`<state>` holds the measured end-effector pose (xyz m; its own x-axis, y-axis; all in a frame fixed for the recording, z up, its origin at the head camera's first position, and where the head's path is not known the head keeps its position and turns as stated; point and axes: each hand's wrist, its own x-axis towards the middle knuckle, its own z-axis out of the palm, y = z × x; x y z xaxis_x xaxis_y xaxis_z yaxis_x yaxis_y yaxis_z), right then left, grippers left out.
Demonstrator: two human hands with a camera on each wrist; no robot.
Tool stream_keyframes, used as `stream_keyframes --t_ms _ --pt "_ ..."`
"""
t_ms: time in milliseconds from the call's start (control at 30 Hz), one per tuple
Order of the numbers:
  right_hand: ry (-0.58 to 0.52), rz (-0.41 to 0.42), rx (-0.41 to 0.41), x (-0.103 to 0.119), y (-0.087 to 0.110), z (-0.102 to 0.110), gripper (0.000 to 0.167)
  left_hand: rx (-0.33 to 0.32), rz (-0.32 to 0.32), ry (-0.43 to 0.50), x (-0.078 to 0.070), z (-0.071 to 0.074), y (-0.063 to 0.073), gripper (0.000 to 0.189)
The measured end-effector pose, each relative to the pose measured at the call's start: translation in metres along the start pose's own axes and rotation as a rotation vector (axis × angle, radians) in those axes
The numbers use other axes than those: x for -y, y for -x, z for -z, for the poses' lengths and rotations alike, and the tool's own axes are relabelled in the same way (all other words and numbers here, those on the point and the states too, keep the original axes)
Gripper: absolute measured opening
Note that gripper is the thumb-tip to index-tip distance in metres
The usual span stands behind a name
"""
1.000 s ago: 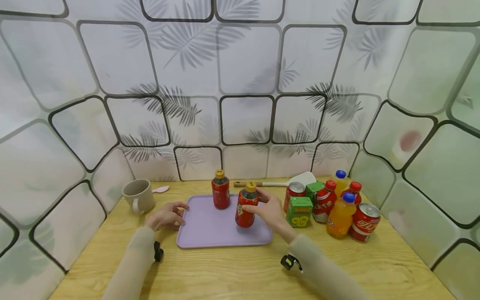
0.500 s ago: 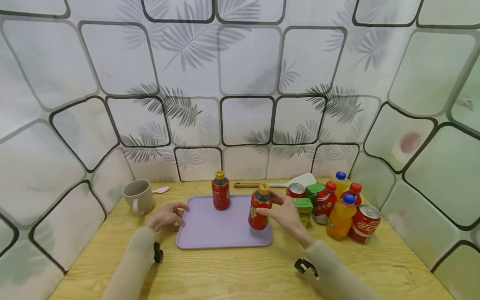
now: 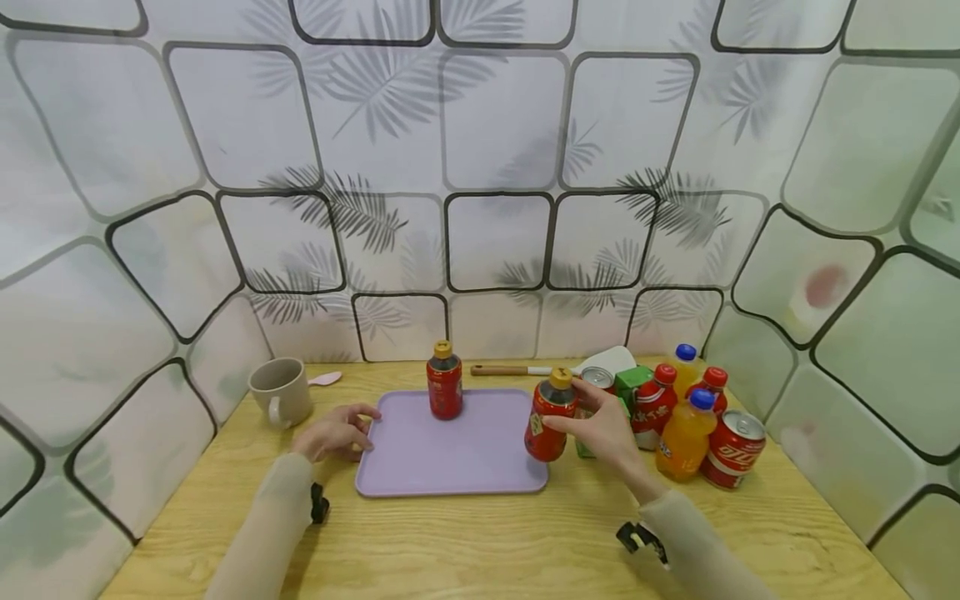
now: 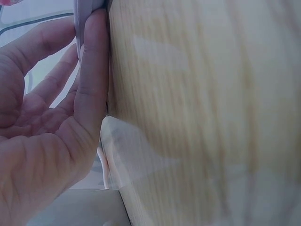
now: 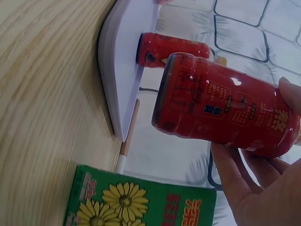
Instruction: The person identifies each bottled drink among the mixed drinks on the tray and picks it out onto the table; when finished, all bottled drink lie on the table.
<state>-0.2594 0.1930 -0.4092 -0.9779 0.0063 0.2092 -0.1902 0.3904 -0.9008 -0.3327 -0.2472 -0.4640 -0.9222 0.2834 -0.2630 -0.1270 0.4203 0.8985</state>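
Note:
My right hand (image 3: 606, 427) grips a red-labelled drink bottle (image 3: 545, 433) with a yellow cap, thumb on the near side. It is lifted and slightly tilted at the right edge of the lavender tray (image 3: 480, 467). In the right wrist view the bottle's label (image 5: 225, 108) faces the camera, and its base hangs clear of the tray. A matching bottle (image 3: 445, 387) stands upright on the tray near its back edge. My left hand (image 3: 335, 433) pinches the tray's left rim; in the left wrist view its fingers (image 4: 91, 70) lie on both sides of that rim.
At right stand a green drink carton (image 5: 141, 202), red-capped bottles (image 3: 655, 404), orange drink bottles (image 3: 686, 437) and soda cans (image 3: 733, 450). A white spatula with a wooden handle (image 3: 498, 370) lies behind the tray. A mug (image 3: 281, 392) and pink spoon (image 3: 326, 378) are at left.
My right hand has carried the red bottle rightward, from over the tray's right half to its right edge, now in front of the green carton. The left hand and tray stay put.

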Motion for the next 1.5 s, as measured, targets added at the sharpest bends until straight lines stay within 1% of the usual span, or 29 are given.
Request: stream_keyframes --t_ms 133,300,500,733,967,1200,1300,1500 --pt "0.027 -0.002 0.003 -0.001 0.006 0.01 0.081 -0.005 0.001 -0.005 0.001 0.0 -0.001 0.058" --pt "0.018 -0.009 0.01 -0.005 0.012 0.021 0.079 -0.014 0.003 -0.005 0.001 0.0 -0.001 0.058" --pt "0.047 -0.037 0.0 -0.011 0.019 0.036 0.081 -0.006 0.008 -0.009 0.002 -0.002 -0.002 0.059" --pt "0.057 -0.055 0.001 -0.012 0.022 0.047 0.084 -0.009 0.009 0.0 -0.001 0.0 -0.002 0.058" --pt "0.086 -0.098 0.003 -0.021 0.026 0.056 0.085 -0.01 0.021 0.006 -0.002 -0.001 -0.001 0.058" --pt "0.119 -0.144 0.0 -0.028 0.033 0.069 0.09 -0.014 0.026 0.007 -0.001 -0.001 -0.004 0.058" --pt "0.13 -0.15 0.003 -0.029 0.035 0.075 0.092 -0.016 0.031 0.014 -0.001 -0.001 -0.004 0.058" --pt "0.152 -0.185 -0.024 -0.035 0.035 0.085 0.098 -0.021 0.039 0.006 -0.002 -0.001 -0.003 0.058"
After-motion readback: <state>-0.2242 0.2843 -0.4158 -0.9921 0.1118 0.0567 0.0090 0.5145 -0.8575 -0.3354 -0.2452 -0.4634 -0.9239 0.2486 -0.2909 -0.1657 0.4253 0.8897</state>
